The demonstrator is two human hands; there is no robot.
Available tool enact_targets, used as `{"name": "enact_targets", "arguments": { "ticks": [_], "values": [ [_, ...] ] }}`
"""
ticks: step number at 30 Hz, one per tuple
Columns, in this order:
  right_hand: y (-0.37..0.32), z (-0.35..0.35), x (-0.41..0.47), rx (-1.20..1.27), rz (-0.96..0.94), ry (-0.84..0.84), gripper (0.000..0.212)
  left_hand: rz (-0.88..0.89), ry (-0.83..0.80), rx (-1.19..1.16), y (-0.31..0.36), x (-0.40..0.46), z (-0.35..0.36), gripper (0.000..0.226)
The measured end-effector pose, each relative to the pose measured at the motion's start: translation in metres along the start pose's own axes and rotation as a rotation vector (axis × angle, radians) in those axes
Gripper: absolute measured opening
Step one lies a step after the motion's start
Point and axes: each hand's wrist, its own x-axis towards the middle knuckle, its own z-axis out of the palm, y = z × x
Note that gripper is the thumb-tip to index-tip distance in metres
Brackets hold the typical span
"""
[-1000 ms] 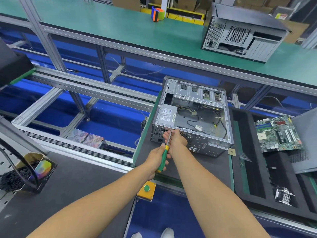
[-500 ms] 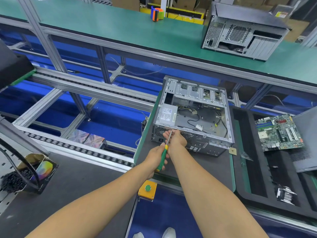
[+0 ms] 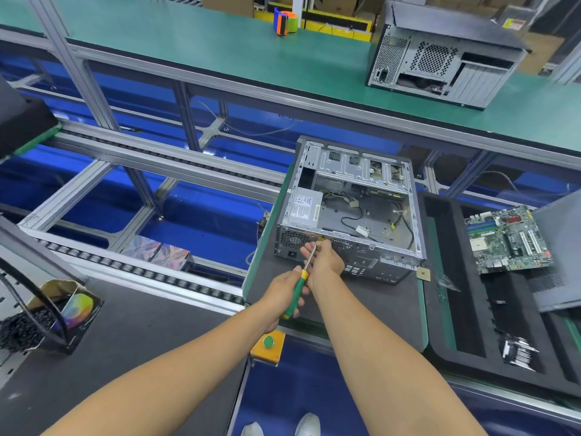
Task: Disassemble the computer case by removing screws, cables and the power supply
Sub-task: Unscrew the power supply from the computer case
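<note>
Our left hand point(image 3: 284, 292) wraps the screwdriver point(image 3: 298, 289) handle to turn it; our right hand point(image 3: 323, 259) fingers pinch its shaft, steadying the tip at the case point(image 3: 352, 215) rear screw.

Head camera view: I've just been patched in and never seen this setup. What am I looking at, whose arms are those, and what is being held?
This single picture comes from a camera worn on a person's head, looking forward and down, so the two bare arms are the wearer's own. There is no robot. The left hand grips a screwdriver with a green and yellow handle, its tip at the rear panel of an open computer case. The right hand pinches the screwdriver's metal shaft near the tip to steady it. The case lies on a dark mat; loose cables and the power supply are inside it. To the right, a motherboard rests on a black tray. A second case stands on the green bench behind.
</note>
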Motion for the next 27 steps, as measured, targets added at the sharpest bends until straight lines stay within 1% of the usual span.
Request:
{"name": "enact_targets", "arguments": {
  "ticks": [4,6,7,9,11,12,14,17,19,22,27],
  "values": [
    [0.002,-0.020,0.006,0.020,-0.065,0.056,0.017,-0.042,-0.018,0.059,-0.018,-0.003,0.002,0.040],
    [0.005,-0.034,0.011,-0.070,-0.117,0.101,0.021,-0.060,-0.005,0.092,-0.028,-0.004,0.001,0.041],
    [0.006,-0.043,0.015,-0.175,-0.156,0.128,0.023,-0.070,0.008,0.103,-0.033,-0.004,0.000,0.041],
    [0.007,-0.062,0.020,-0.474,-0.247,0.169,0.025,-0.081,0.036,0.121,-0.039,-0.003,-0.002,0.041],
    [0.008,-0.078,0.024,-0.783,-0.307,0.183,0.025,-0.081,0.060,0.140,-0.042,0.000,-0.006,0.041],
    [0.008,-0.083,0.025,-0.899,-0.332,0.187,0.025,-0.079,0.073,0.152,-0.042,0.001,-0.009,0.041],
    [0.009,-0.089,0.028,-1.053,-0.375,0.177,0.025,-0.075,0.090,0.180,-0.043,0.004,-0.013,0.040],
    [0.014,-0.093,0.034,-1.212,-0.409,0.139,0.020,-0.067,0.107,0.212,-0.045,0.010,-0.020,0.039],
    [0.015,-0.094,0.037,-1.277,-0.410,0.138,0.016,-0.074,0.112,0.224,-0.047,0.013,-0.022,0.040],
    [0.015,-0.093,0.043,-1.311,-0.388,0.120,0.010,-0.084,0.123,0.226,-0.049,0.013,-0.026,0.040],
    [0.018,-0.092,0.053,-1.301,-0.340,0.096,0.011,-0.091,0.140,0.225,-0.052,0.016,-0.031,0.041]
  ]
}}
